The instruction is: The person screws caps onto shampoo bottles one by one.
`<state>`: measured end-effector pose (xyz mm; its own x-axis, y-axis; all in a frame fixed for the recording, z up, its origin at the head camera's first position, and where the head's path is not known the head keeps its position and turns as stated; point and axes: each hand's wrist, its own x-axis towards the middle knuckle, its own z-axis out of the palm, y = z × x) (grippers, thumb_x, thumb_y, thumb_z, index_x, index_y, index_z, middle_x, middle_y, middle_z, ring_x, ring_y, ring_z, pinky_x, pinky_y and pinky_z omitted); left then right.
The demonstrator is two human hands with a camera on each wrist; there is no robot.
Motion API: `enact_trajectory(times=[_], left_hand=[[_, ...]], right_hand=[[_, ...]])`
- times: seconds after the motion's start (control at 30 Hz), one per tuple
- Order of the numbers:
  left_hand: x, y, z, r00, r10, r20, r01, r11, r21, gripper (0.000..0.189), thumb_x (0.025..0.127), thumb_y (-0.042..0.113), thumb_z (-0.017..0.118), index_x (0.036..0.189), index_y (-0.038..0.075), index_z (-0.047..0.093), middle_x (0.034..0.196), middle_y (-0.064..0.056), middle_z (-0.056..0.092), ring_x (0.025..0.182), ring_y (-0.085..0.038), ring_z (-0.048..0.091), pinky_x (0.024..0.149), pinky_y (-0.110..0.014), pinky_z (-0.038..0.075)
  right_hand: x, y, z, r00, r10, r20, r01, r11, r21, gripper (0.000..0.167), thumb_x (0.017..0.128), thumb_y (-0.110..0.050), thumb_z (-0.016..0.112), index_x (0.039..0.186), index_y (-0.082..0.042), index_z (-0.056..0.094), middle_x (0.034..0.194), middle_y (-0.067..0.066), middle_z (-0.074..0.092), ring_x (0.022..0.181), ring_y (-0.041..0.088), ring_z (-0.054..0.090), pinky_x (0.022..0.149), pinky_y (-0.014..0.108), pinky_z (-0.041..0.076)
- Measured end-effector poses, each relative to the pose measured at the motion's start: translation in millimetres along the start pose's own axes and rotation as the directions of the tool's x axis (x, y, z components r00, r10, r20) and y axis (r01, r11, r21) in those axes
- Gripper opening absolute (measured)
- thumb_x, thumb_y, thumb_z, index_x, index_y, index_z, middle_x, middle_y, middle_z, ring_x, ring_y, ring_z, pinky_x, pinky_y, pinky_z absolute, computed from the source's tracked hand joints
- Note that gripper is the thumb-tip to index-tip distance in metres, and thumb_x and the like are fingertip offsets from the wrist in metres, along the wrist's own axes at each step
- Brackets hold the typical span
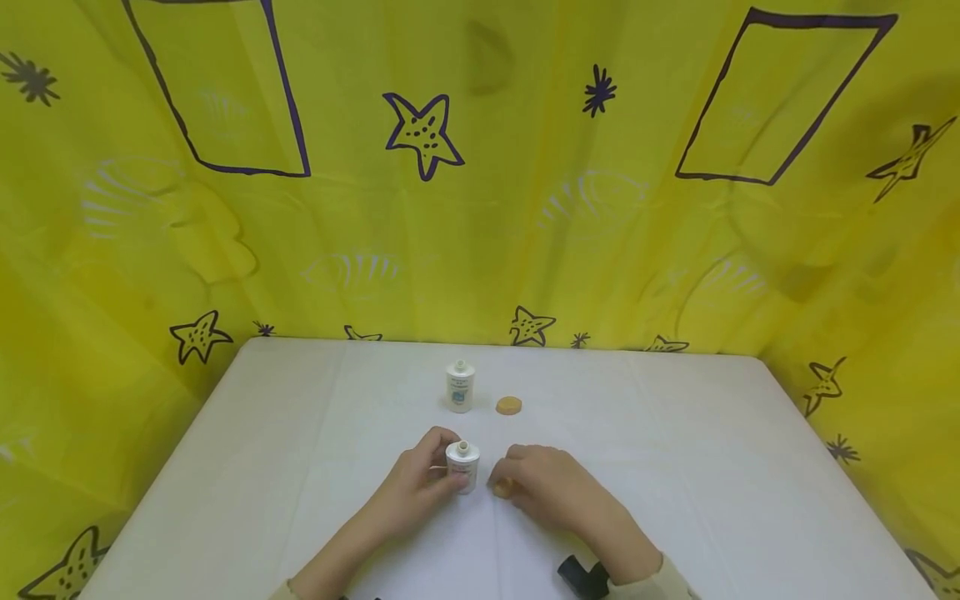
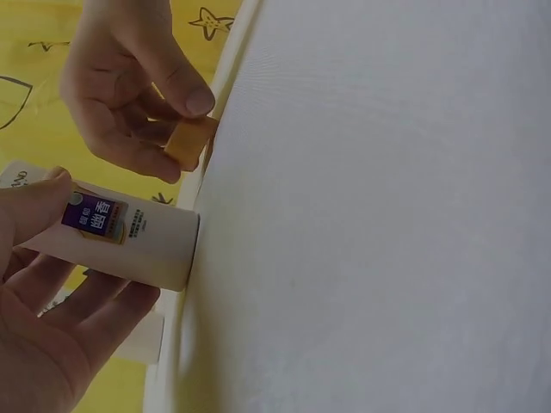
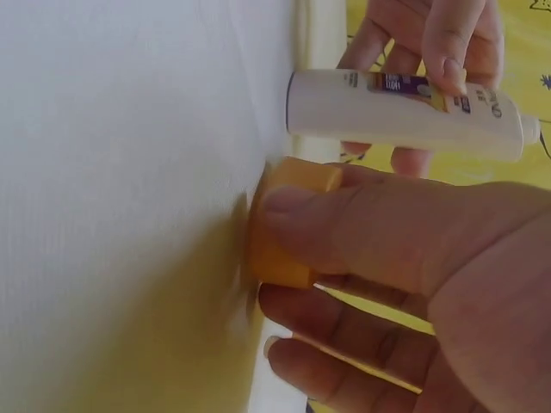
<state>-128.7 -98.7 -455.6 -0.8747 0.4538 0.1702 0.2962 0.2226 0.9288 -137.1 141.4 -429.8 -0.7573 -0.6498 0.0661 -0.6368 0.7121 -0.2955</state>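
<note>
My left hand holds a small white bottle upright on the table, thumb on one side and fingers round the other. Its neck is uncapped, and a purple label shows in the left wrist view. Between thumb and fingers my right hand pinches an orange cap, low at the table surface, just right of the bottle. Farther back stands a second uncapped white bottle. Another orange cap lies flat to the right of it.
A white cloth covers the table. Yellow curtains with drawn starfish hang behind it and at both sides. A black object sits by the right wrist, partly hidden by the sleeve.
</note>
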Motion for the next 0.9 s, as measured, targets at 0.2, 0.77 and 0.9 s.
enact_trajectory(times=[0.2, 0.77, 0.9], left_hand=[[0.6, -1.7, -2.4, 1.000, 0.010, -0.009, -0.010, 1.000, 0.013, 0.032, 0.092, 0.011, 0.070, 0.118, 0.016, 0.053, 0.120, -0.004, 0.070, 0.110, -0.022, 0.067, 0.093, -0.030, 0.054], [0.4, 20.4, -22.0, 0.997, 0.037, -0.063, -0.039, 0.998, -0.039, 0.030, 0.096, 0.019, 0.068, 0.125, 0.020, 0.059, 0.112, -0.001, 0.068, 0.103, -0.018, 0.065, 0.088, -0.038, 0.056], [1.8, 21.4, -19.0, 0.999, 0.050, -0.023, -0.050, 0.999, -0.010, 0.028, 0.097, 0.021, 0.066, 0.125, 0.020, 0.060, 0.110, 0.001, 0.069, 0.102, -0.016, 0.065, 0.087, -0.039, 0.055]], right_hand=[[0.4, 4, -6, 0.997, -0.026, -0.069, 0.027, 1.000, 0.011, 0.015, 0.089, -0.016, 0.074, 0.102, -0.022, 0.076, 0.090, -0.013, 0.068, 0.079, 0.002, 0.060, 0.075, 0.025, 0.054], [19.3, -1, -58, 0.904, -0.135, -0.406, 0.272, 0.914, 0.302, 0.035, 0.088, -0.014, 0.076, 0.122, -0.017, 0.066, 0.112, -0.007, 0.070, 0.088, 0.006, 0.066, 0.070, 0.023, 0.055], [20.9, -9, -59, 0.904, -0.134, -0.406, 0.286, 0.896, 0.340, 0.034, 0.089, -0.014, 0.076, 0.121, -0.015, 0.064, 0.109, -0.007, 0.070, 0.088, 0.006, 0.066, 0.070, 0.024, 0.055]])
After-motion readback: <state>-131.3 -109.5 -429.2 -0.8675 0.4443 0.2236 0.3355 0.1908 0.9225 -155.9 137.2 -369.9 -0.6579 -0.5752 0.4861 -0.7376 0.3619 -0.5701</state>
